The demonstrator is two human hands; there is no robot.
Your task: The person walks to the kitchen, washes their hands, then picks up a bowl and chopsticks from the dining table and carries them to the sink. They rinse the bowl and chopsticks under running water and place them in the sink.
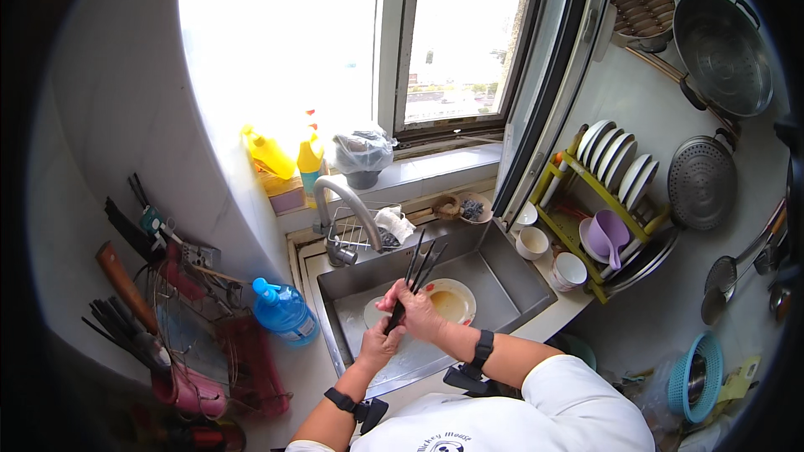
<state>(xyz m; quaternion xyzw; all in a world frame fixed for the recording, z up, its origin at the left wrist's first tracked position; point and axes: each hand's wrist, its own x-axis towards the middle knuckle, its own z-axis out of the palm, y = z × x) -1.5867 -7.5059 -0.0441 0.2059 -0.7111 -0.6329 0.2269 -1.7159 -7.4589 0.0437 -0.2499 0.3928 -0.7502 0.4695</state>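
Observation:
Over the stainless steel sink (502, 292), both of my hands grip one bundle of black chopsticks (422, 263). My left hand (379, 345) closes on the lower ends, and my right hand (416, 312) wraps around the bundle just above it. The upper tips fan out, pointing away from me. Beneath my right hand, a plate with a red pattern (463, 294) lies in the sink with murky liquid in it. Another pale dish (372, 312) is partly hidden behind my hands. The curved faucet (353, 198) arches over the sink's far left corner; no running water is seen.
Left of the sink stand a blue pump bottle (286, 314) and a pink utensil holder (188, 392). A wire basket (352, 226) with a white cloth sits behind the sink, near a bowl of scrubbers (480, 216). Bowls (568, 272) and a green dish rack (571, 216) stand at the right.

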